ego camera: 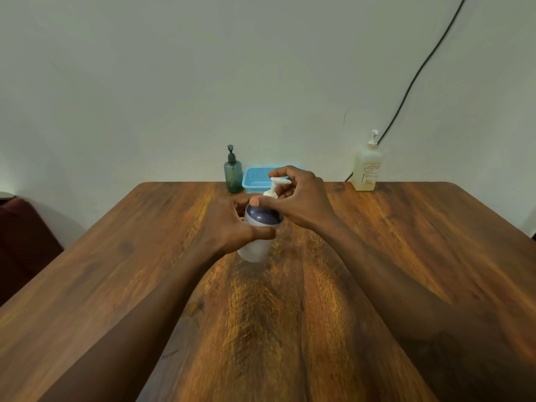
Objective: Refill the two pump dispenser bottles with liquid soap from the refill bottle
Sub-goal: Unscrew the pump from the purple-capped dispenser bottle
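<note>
A white pump bottle [255, 248] with a dark blue shoulder stands tilted in the middle of the wooden table [377, 256]. My left hand [229, 227] wraps around its body. My right hand [298, 195] pinches the white pump head [277, 182] and collar from the right. A teal translucent pump bottle [233, 172] with a dark pump stands upright at the table's far edge. A large pale refill bottle [366, 166] with a white pump and a printed label stands at the far right.
A light blue perforated basket [256, 179] sits at the far edge, right of the teal bottle and partly behind my right hand. A black cable [412, 82] runs down the wall behind the refill bottle. A dark red seat [20, 236] is at the left.
</note>
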The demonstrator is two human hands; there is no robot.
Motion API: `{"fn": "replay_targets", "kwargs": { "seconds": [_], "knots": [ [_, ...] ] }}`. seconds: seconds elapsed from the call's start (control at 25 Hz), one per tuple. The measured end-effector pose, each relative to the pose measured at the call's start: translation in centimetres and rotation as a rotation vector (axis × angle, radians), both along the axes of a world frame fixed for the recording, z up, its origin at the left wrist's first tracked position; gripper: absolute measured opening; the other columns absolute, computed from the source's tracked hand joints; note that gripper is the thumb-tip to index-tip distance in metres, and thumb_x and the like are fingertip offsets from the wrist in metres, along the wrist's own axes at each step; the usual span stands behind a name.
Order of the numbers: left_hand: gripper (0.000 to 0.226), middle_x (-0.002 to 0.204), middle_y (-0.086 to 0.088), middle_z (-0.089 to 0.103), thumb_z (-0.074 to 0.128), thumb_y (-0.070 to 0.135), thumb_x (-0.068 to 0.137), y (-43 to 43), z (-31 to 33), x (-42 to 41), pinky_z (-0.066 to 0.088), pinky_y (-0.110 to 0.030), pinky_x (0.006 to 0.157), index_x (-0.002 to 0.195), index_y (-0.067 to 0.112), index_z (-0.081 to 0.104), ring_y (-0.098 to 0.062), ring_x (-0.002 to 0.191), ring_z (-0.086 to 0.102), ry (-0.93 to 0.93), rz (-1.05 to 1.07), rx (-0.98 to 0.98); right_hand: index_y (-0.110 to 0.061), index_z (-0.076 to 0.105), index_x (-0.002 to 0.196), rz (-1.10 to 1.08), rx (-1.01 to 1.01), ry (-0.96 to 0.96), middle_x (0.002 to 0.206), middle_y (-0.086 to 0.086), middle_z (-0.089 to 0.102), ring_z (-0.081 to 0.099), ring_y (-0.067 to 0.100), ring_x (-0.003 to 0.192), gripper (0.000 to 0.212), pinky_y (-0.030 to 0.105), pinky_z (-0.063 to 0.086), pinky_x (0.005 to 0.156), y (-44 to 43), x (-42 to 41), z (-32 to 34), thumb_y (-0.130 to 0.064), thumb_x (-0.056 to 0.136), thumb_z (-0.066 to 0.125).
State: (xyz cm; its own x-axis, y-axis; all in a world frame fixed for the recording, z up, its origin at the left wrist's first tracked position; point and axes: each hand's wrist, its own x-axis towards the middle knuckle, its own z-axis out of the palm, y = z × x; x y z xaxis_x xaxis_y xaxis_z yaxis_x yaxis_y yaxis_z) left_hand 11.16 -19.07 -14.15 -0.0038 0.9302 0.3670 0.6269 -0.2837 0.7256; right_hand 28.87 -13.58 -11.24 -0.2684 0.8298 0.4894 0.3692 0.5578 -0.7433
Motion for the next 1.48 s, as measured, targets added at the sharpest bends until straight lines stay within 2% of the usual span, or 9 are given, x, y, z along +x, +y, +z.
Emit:
{"fn": "replay_targets", "kwargs": {
  "seconds": [0.12,0.24,0.36,0.48,0.6,0.8,0.92,1.2,1.48],
  "knots": [
    [0.067,0.113,0.017,0.072,0.092,0.038,0.067,-0.2,0.0,0.0,0.059,-0.023,0.087,0.129,0.035,0.066,0.002,0.102,0.066,0.029,-0.021,0.026,-0.025,0.06,0.131,0.137,-0.085,0.052,0.101,-0.009,0.072,0.072,0.013,0.093,0.06,0.019,0.06,0.076,0.2,0.2,-0.1,-0.021,0.078,0.087],
    [0.071,0.118,0.017,0.071,0.092,0.038,0.066,-0.5,0.0,0.0,0.058,-0.024,0.089,0.131,0.041,0.062,0.002,0.104,0.066,0.039,-0.025,0.039,-0.033,0.042,0.146,0.32,-0.218,0.133,0.119,-0.006,0.071,0.069,0.012,0.113,0.083,0.028,0.06,0.088,0.5,0.7,-0.2,0.004,0.081,0.076],
    [0.066,0.116,0.017,0.073,0.092,0.041,0.065,-0.7,-0.1,0.0,0.06,-0.025,0.086,0.127,0.035,0.068,0.001,0.103,0.068,0.069,-0.014,0.043,-0.032,0.043,0.147,0.196,-0.133,0.017,0.125,-0.006,0.064,0.066,0.01,0.112,0.079,0.023,0.059,0.088,0.0,0.6,0.0,-0.021,0.08,0.085],
    [0.064,0.111,0.014,0.074,0.092,0.043,0.063,-0.8,-0.1,0.1,0.061,-0.026,0.084,0.123,0.032,0.07,-0.001,0.098,0.068,0.113,0.01,0.04,-0.025,0.067,0.124,0.037,0.034,-0.106,0.114,-0.006,0.071,0.069,0.007,0.096,0.058,0.028,0.062,0.082,-0.4,0.3,-0.2,-0.051,0.075,0.084],
    [0.069,0.115,0.018,0.07,0.092,0.038,0.065,-1.1,0.2,-0.1,0.052,-0.01,0.078,0.129,0.038,0.064,0.007,0.096,0.063,0.129,0.005,0.024,-0.024,0.077,0.106,0.033,0.077,-0.111,0.099,-0.012,0.074,0.069,0.004,0.089,0.035,0.032,0.062,0.08,-0.5,0.4,-0.3,-0.035,0.073,0.086],
    [0.072,0.116,0.011,0.062,0.09,0.022,0.073,-1.0,0.3,-1.2,0.041,0.004,0.065,0.138,0.023,0.059,0.012,0.087,0.052,0.166,0.023,-0.084,-0.022,0.077,0.104,0.1,-0.001,0.054,0.101,-0.01,0.076,0.073,0.007,0.095,0.035,0.033,0.062,0.084,-0.4,1.0,-0.1,-0.014,0.071,0.085],
    [0.074,0.116,0.01,0.056,0.089,0.022,0.076,-0.9,-0.2,-2.0,0.039,-0.002,0.066,0.142,0.023,0.055,-0.001,0.093,0.054,0.137,0.062,-0.136,-0.017,0.079,0.1,0.11,0.012,0.133,0.102,-0.008,0.075,0.073,0.014,0.097,0.027,0.036,0.064,0.079,-0.4,1.5,0.1,-0.013,0.074,0.087],
    [0.08,0.127,0.003,0.06,0.092,0.042,0.067,-0.5,-1.6,-4.1,0.051,-0.041,0.1,0.136,0.036,0.052,-0.021,0.113,0.057,0.048,0.179,-0.243,-0.01,0.078,0.099,0.1,0.012,0.322,0.106,0.002,0.075,0.072,0.019,0.101,0.02,0.03,0.061,0.072,-0.2,2.9,0.4,-0.01,0.08,0.083],
    [0.074,0.115,0.006,0.062,0.093,0.038,0.069,-0.8,-1.7,-3.5,0.044,-0.019,0.077,0.133,0.027,0.057,-0.016,0.104,0.06,-0.086,0.223,-0.144,-0.014,0.08,0.1,-0.047,-0.028,0.255,0.105,0.001,0.076,0.073,0.013,0.094,0.022,0.021,0.06,0.067,-0.2,3.1,-1.1,-0.018,0.079,0.086]
  ]
}}
